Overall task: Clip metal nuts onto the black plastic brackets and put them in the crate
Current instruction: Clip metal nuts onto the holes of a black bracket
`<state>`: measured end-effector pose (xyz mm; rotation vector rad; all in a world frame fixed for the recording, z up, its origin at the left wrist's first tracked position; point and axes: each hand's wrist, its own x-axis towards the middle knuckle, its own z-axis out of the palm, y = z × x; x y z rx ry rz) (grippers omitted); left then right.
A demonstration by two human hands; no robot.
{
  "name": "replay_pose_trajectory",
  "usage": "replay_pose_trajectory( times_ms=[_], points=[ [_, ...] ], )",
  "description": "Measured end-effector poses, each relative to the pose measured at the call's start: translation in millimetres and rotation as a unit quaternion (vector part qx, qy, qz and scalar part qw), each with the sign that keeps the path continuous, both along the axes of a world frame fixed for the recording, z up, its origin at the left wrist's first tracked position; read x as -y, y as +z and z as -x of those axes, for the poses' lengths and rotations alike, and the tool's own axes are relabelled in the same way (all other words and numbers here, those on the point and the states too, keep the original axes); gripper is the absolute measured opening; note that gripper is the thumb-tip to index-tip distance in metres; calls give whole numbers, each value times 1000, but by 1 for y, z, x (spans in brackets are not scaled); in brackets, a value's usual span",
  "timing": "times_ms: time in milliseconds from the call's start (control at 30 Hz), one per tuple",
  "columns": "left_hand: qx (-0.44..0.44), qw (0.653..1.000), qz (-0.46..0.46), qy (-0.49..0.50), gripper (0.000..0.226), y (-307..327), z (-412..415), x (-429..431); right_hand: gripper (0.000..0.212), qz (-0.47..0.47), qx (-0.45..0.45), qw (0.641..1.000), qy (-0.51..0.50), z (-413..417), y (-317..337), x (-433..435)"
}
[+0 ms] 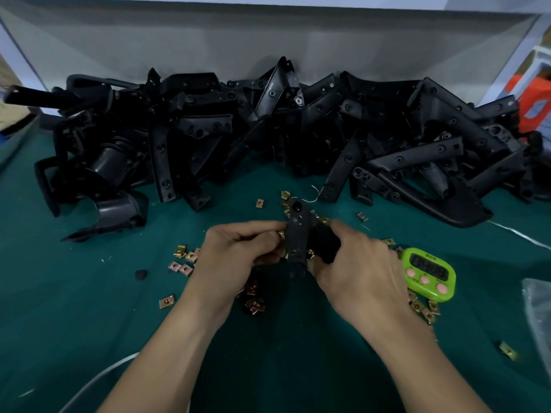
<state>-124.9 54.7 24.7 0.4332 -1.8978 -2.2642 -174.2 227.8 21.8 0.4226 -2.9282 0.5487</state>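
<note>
Mid-cycle, clipping stage. Right hand wrapped round the lower, bulkier end of one black bracket, fingers curled tight, narrow strip end poking out beyond the knuckles. Left hand closed to a pinch, thumb and forefinger tips nipping a small brass-coloured nut against the bracket's edge, just across from the right fingertips. Cannot tell whether seated or only offered up; contact hidden behind the fingertips. Gold glint close to the right thumb, possibly a clip already on, too small to call. Loose nuts scattered on the green mat just outside the left knuckles, more beneath both wrists and past the right hand beside a green timer. Well ahead of the fingertips, a big pile of brackets, no clips made out on any of them. No crate in view, so no count of finished pieces. Judgement: one bracket in work, not yet ready for dropping off; bulk of the job ahead. Remaining for this piece: seat the nut, check other clip points, carry to the crate, then on to the heap.
</note>
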Motion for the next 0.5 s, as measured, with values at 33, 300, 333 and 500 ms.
replay_pose_trajectory(
  times_ms=[33, 300, 333, 500],
  points=[
    [-3, 1000, -1, -6, 23, -1, 0, 0, 31, 1, 2, 1000, -7, 0, -2, 0],
    [-18, 998, -56, 1, 29, 0, -2, 1, 39, 9, 1, 1000, 11, 3, -6, -4],
    [-23, 998, -64, 3, 29, 1, -2, 1, 41, 9, 2, 1000, 15, 3, -6, -4],
    [-33, 996, -86, 14, 30, 1, -1, 3, 43, 11, 4, 1000, 27, 3, -7, -4]
  ],
)
